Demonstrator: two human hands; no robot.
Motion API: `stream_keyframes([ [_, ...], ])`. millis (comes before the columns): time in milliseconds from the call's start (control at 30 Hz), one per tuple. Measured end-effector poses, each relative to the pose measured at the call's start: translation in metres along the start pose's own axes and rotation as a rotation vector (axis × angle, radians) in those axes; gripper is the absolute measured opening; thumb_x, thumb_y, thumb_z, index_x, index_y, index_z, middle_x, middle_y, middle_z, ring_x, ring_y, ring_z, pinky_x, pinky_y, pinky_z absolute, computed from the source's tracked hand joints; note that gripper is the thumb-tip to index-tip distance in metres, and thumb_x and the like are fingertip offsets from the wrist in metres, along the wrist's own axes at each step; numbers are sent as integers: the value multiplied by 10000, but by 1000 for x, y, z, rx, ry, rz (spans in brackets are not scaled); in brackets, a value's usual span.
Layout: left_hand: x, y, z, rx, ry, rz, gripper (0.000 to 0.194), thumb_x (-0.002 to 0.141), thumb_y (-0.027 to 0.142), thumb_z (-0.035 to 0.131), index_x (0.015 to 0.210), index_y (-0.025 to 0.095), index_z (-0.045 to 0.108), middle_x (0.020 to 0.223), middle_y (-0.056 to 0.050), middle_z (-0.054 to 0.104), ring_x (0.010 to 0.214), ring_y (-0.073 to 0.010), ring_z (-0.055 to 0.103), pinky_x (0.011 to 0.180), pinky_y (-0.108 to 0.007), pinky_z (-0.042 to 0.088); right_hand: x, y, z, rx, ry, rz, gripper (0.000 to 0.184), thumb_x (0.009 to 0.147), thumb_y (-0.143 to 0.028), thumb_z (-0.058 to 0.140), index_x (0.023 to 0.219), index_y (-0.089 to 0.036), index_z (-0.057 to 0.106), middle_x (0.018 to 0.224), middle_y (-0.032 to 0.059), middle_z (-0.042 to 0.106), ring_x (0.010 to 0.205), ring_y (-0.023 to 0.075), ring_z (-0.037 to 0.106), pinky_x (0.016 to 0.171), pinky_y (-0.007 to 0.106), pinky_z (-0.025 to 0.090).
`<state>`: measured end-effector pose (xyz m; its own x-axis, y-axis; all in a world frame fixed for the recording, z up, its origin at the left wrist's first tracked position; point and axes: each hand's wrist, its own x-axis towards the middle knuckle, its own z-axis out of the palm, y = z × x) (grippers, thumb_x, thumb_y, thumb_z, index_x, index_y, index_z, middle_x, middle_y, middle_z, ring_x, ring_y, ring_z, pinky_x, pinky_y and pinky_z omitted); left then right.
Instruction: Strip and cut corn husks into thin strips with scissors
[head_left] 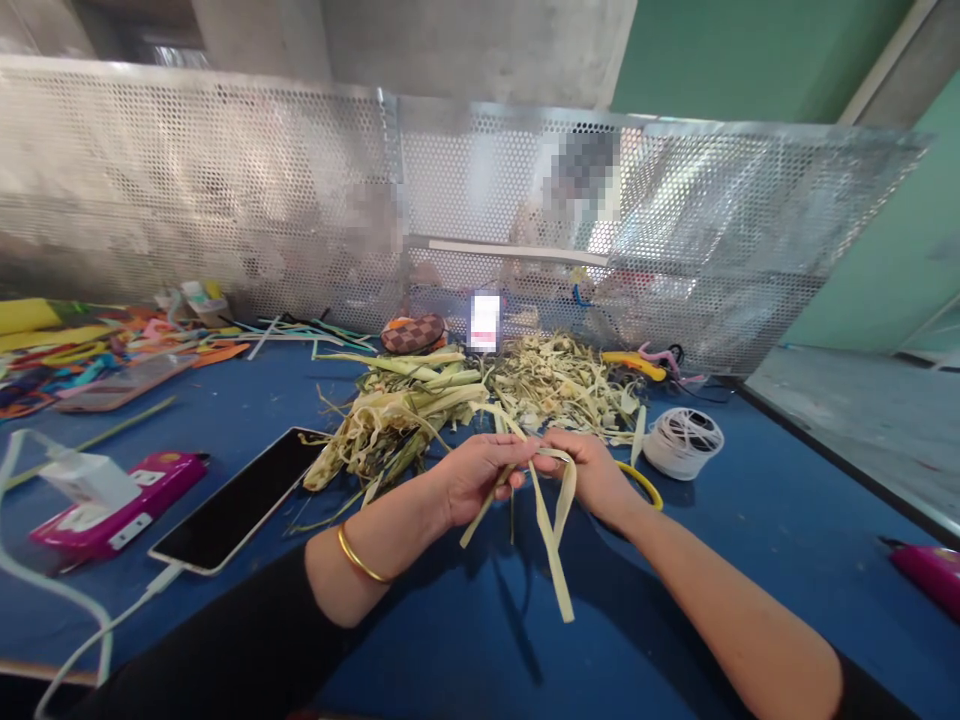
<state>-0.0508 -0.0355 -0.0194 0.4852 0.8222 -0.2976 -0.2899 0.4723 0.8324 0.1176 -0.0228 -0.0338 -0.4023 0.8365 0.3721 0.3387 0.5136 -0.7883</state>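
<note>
Pale green flat plant strips (553,560), like husk or leaf strips, cross and loop between my two hands above the blue table. My left hand (484,475) pinches them where they cross, with a gold bangle on its wrist. Close against it, my right hand (589,470) is closed on the looped part of the same strips; some of its fingers are hidden. One long end hangs down toward me and a shorter one points down left. Behind my hands lie a bundle of dried stalks and husks (405,410) and a heap of shredded plant pieces (570,385).
A white thread spool (684,443) and yellow-handled tool (634,364) lie right. To the left are a charging phone (240,500), magenta power strip (127,500) and colourful strips (82,350). A perforated metal screen (300,220) borders the back; a person sits behind it.
</note>
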Motion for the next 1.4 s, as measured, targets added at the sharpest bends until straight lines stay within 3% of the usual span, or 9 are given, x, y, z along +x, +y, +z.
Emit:
stream_keyframes([
  [233,-5,3,8,-181,-17,-29,88,846,120,556,802,115,632,693,-2,616,383,4,335,321,-113,201,-3,5,11,-112,161,-136,273,806,-398,573,630,-192,603,642,20,536,626,165,492,600,288,389],
  [367,-3,-1,7,-31,55,10,165,849,134,553,715,93,639,492,3,539,379,-32,389,329,-127,247,-4,9,14,-30,122,-11,283,795,-382,580,590,-188,597,616,3,546,606,150,510,576,272,396],
  [467,-1,-4,6,77,112,85,178,836,156,577,689,85,647,541,-42,615,402,-48,445,350,-139,313,-2,12,9,99,68,107,167,754,-355,626,737,-193,666,749,16,651,728,170,595,686,293,448],
  [600,3,-5,2,50,231,149,91,793,146,631,721,90,633,722,-83,697,411,-43,480,344,-146,332,5,19,-8,313,398,294,292,687,-417,673,870,-190,656,762,30,673,696,189,628,688,340,485],
  [767,7,-1,-4,29,271,87,82,793,160,636,751,93,612,811,-109,707,438,-53,519,346,-145,352,7,13,-32,298,787,160,317,752,-515,596,716,-200,602,647,15,609,606,170,584,625,317,469],
  [867,5,2,-3,5,267,66,190,853,255,564,774,90,616,826,-124,705,468,-71,551,350,-152,367,0,-8,-33,-44,620,31,293,823,-462,537,690,-208,598,672,22,620,681,177,573,665,302,442],
  [1033,5,2,-1,32,271,83,159,833,172,556,731,73,628,809,-111,695,470,-59,548,359,-145,358,-12,-24,-6,-417,-56,34,281,790,-435,596,617,-214,582,603,0,611,563,155,528,513,258,359],
  [1200,11,-6,-5,123,318,141,164,801,174,611,660,91,618,736,-88,693,437,-50,513,357,-147,329,-15,-8,13,-383,-154,100,270,846,-312,506,593,-220,537,533,-6,592,456,137,508,450,246,319],
  [1400,11,-9,0,312,340,241,219,810,186,591,608,108,621,700,-70,697,422,-58,515,361,-161,356,-14,-18,-3,-456,-225,88,355,879,-351,460,575,-214,582,485,-16,547,483,135,503,483,244,317],
])
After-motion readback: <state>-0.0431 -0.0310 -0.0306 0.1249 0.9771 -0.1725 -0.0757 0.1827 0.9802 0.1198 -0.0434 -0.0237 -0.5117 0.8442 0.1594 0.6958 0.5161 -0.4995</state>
